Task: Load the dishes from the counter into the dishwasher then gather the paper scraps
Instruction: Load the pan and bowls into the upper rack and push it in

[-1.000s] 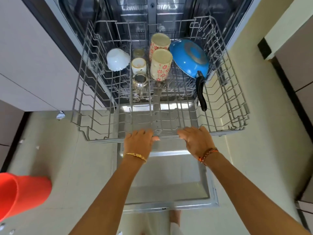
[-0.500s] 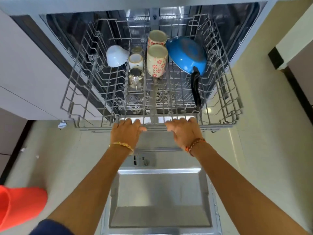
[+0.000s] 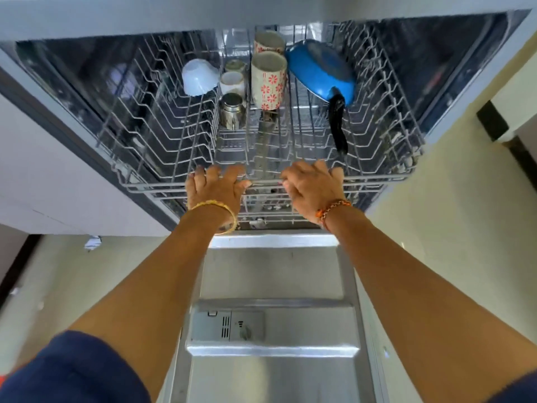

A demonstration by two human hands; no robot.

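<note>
The front rail of the wire rack (image 3: 377,178) is held at the centre of the frame by both hands; the left hand (image 3: 214,189) is laid over the rail with its fingers curled down across the top wire, and the right hand (image 3: 311,187) is hooked over the same rail just beside it, fingers bent round the wire. A yellow bangle (image 3: 215,210) is worn on the left wrist and a braided orange band (image 3: 331,210) on the right.

The dishes are seen inside the rack toward the upper centre of the frame: a white bowl (image 3: 200,77) is tipped on its side at the left; a small pale cup (image 3: 232,82) and a steel cup (image 3: 232,110) are set just right of it; two flowered mugs (image 3: 268,80) are stood one behind the other at the middle; a blue pan (image 3: 319,69) is leaned against the tines at the right, its black handle (image 3: 338,123) pointed down toward the right hand but kept apart from it.

The open dishwasher door (image 3: 273,286) is spread below the arms in the lower centre; a detergent compartment (image 3: 228,325) is set in it. A crumpled paper scrap (image 3: 93,243) is left on the pale floor (image 3: 72,274) at the left edge of the frame, beside the cabinet base; smaller white specks further left cannot be identified.
</note>
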